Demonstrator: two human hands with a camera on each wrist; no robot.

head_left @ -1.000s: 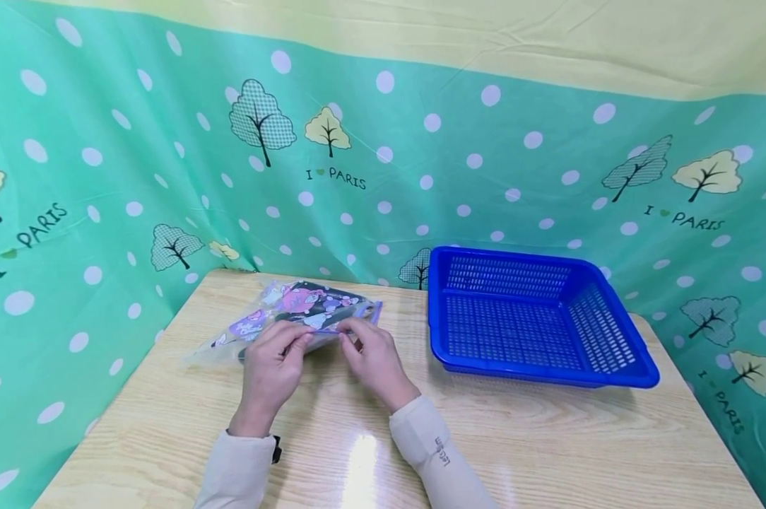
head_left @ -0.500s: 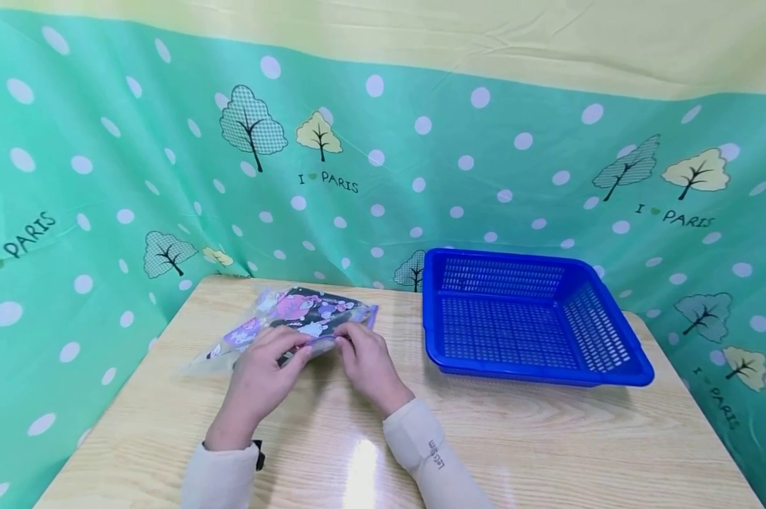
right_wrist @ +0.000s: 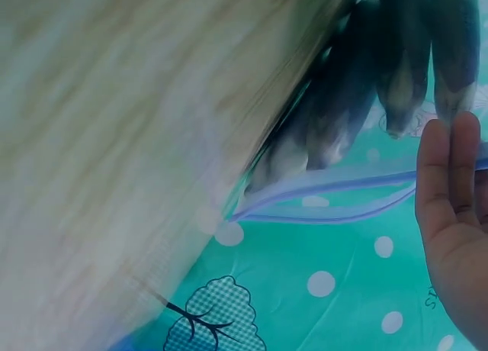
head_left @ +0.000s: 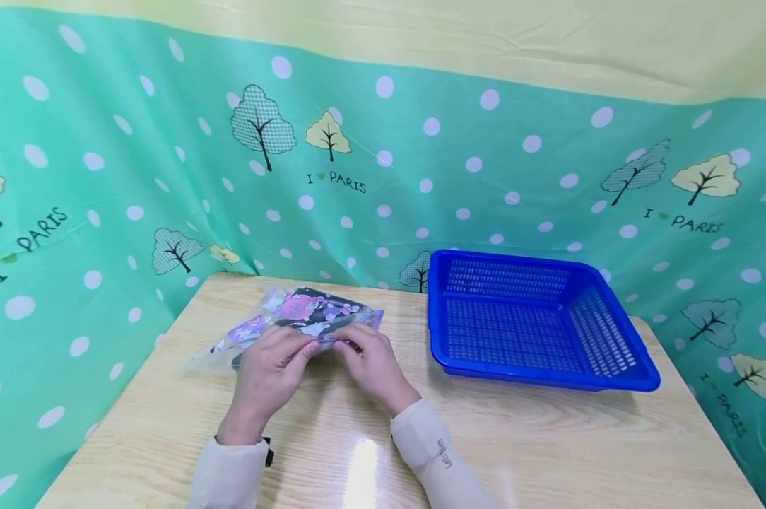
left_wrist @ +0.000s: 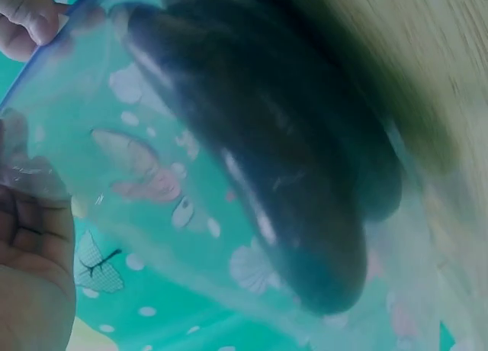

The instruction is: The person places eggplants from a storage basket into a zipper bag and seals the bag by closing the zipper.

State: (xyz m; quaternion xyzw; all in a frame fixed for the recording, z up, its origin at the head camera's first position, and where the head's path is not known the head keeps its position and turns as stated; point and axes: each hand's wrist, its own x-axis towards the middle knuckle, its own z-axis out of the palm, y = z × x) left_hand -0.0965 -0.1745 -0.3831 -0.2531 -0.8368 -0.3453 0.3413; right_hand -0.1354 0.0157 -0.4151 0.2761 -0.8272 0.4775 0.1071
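Note:
A clear zip bag [head_left: 307, 311] with a pink and purple cartoon print lies on the left of the table. Inside are several long, dark, smooth things that look like eggplants [left_wrist: 259, 160]. At the bag's near edge my left hand [head_left: 265, 375] pinches the purple zip strip between thumb and fingers. Close beside it, my right hand [head_left: 372, 364] pinches the same strip. Toward the bag's corner in the right wrist view, the two purple lines of the zip strip [right_wrist: 328, 189] stand apart. My hands hide part of the strip.
A blue plastic basket [head_left: 516, 367] with slotted walls stands to the right of my hands. The light wooden table [head_left: 548, 445] reaches back to a green dotted curtain [head_left: 383, 127] printed with trees, which also hangs at both sides.
Both hands keep to the zip strip, and their fingertips have come a little closer together. The bag's near edge sits slightly lower than a second ago. The basket stays in place.

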